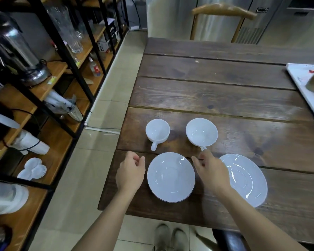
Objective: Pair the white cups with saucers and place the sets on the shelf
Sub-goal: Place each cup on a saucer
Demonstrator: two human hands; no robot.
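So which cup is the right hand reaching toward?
On the wooden table, two white cups sit behind two saucers. It is the right cup, nearest the right hand. Unlike the narrower left cup, it is wide and bowl-shaped.

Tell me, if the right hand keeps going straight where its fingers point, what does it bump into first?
Probably the handle of the right cup. The right hand points up and slightly left, fingertips almost at that handle, though whether they already touch is unclear.
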